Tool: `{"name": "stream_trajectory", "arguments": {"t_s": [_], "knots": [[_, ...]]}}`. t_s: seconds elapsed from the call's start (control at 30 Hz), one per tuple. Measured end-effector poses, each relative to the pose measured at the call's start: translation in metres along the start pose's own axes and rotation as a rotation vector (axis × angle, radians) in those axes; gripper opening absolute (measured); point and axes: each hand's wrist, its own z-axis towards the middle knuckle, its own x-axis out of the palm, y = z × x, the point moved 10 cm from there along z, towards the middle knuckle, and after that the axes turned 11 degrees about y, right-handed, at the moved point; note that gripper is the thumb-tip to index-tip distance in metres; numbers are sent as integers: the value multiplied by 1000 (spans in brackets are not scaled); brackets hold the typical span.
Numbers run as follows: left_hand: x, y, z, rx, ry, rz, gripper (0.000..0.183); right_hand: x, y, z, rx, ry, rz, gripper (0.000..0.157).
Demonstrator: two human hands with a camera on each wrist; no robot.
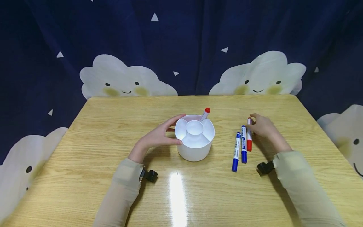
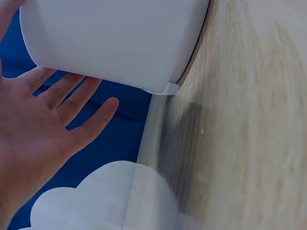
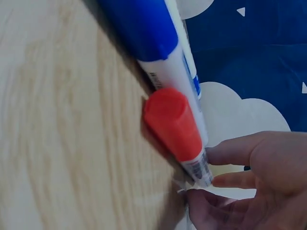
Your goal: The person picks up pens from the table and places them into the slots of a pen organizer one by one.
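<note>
A round white pen organizer point(image 1: 195, 153) with a central cup and divided compartments stands on the table. My left hand point(image 1: 160, 135) holds it from the left, thumb at the front rim and index finger along the back rim. Other fingers spread beside its wall in the left wrist view. One red-capped marker point(image 1: 205, 114) stands tilted in the back right compartment. To the right, my right hand point(image 1: 262, 126) pinches the far end of a red marker point(image 1: 249, 145) lying on the table, its red cap toward me. Two blue markers point(image 1: 236, 154) point(image 1: 244, 153) lie just left of it.
The wooden table point(image 1: 113, 189) ends at a dark blue curtain point(image 1: 175, 37) with white clouds and triangles. Small black devices point(image 1: 149, 175) point(image 1: 265, 168) are worn on both wrists. Light glares on the front of the tabletop.
</note>
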Motion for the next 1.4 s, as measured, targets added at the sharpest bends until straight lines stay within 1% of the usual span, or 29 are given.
{"name": "stream_trajectory", "arguments": {"t_s": [0.1, 0.27, 0.53, 0.73, 0.87, 0.97, 1.07, 1.27, 1.4], "knots": [[0, -1, 0, 2, 0, -4, 86, 2, -2, 1, 17, 8, -8, 65], [1, 0, 0, -1, 2, -7, 90, 2, 0, 2, 9, -9, 6, 59], [0, -1, 0, 1, 3, -12, 90, -4, 3, -4, -19, -36, 116, 55], [0, 0, 1, -9, 4, -12, 88, -21, 8, -17, -28, -142, 154, 56], [1, -1, 1, -5, 4, -13, 87, -34, 18, -26, -56, -219, 195, 56], [0, -1, 0, -5, 4, -16, 88, -40, 26, -33, -71, -261, 244, 57], [0, 0, 1, -8, 4, -22, 88, -44, 34, -39, -89, -298, 289, 57], [0, 0, 0, -8, 4, -23, 88, -51, 47, -52, -134, -400, 355, 51], [0, 0, 0, -3, 4, -23, 89, -54, 57, -60, -171, -451, 414, 52]]}}
